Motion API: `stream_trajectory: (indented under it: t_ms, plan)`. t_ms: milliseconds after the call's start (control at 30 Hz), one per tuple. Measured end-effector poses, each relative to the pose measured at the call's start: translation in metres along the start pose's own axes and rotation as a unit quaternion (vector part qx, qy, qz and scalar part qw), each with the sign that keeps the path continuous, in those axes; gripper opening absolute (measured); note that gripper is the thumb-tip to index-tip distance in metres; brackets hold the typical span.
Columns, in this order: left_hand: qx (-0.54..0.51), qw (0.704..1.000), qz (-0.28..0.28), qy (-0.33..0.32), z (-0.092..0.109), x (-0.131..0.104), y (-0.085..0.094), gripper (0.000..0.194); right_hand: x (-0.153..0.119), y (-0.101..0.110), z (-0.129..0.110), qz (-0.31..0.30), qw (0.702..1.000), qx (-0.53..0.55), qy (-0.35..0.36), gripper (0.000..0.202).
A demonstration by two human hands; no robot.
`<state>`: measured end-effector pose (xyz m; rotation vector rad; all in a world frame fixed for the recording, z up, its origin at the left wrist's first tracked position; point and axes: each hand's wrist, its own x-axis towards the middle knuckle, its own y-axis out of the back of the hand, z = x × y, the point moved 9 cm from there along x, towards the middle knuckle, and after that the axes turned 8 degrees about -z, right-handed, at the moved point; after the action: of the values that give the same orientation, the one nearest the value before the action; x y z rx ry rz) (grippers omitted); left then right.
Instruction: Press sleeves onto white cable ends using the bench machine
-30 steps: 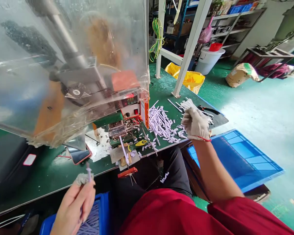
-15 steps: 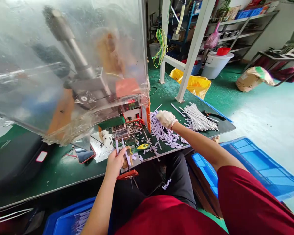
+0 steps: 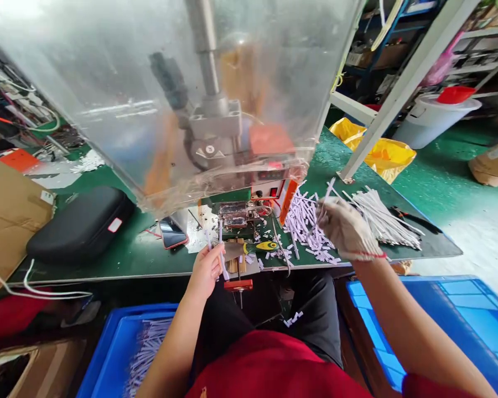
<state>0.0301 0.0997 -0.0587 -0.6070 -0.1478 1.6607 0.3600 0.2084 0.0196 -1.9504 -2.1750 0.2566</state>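
My bare left hand (image 3: 206,271) pinches white-lilac strips (image 3: 223,251) by the table's front edge, just before the small metal fixture (image 3: 233,214) of the machine. My right hand (image 3: 344,229), in a white glove, is closed on a thin pale strip (image 3: 329,189) that points up from its fingers. It is over the right side of a heap of small lilac pieces (image 3: 305,218). To its right lies a bundle of long white strips (image 3: 388,218). A scraper with a yellow-green handle (image 3: 266,246) lies between my hands.
A cloudy plastic shield (image 3: 120,99) hangs over the machine. On the table are a phone (image 3: 173,232), a black case (image 3: 81,224) and black-handled pliers (image 3: 415,218). Blue crates (image 3: 440,326) stand below, and a white post (image 3: 410,88) rises at the right.
My right hand has moved from the lilac heap toward the white bundle, and a strip now shows in it. My left hand still holds strips near the fixture. The view has turned left.
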Motion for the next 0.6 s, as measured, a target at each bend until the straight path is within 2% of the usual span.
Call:
stream_trajectory:
  t_ms: [67,100,167,267,400,600]
  plan:
    - [-0.029,1.000,0.005,-0.011,0.008,-0.007,0.004,0.038,-0.033,-0.046,0.035,-0.078,0.987,0.025,-0.139,0.028]
    - [-0.040,0.999,0.006,-0.017,0.011,-0.010,0.006,0.037,-0.047,-0.070,0.050,-0.116,0.976,0.032,-0.179,0.027]
    - [-0.059,0.998,0.010,-0.030,0.017,-0.015,0.010,0.037,-0.064,-0.117,0.076,-0.182,0.959,0.024,-0.219,0.029]
    - [-0.081,0.995,0.024,-0.048,0.021,-0.021,0.020,0.036,-0.059,-0.159,0.106,-0.193,0.955,-0.002,-0.227,0.031]
    - [-0.078,0.994,0.037,-0.061,0.020,-0.028,0.038,0.036,-0.039,-0.176,0.130,-0.148,0.962,-0.023,-0.228,0.026]
    - [-0.049,0.996,0.041,-0.062,0.014,-0.035,0.054,0.036,-0.031,-0.173,0.142,-0.111,0.966,-0.038,-0.229,0.022]
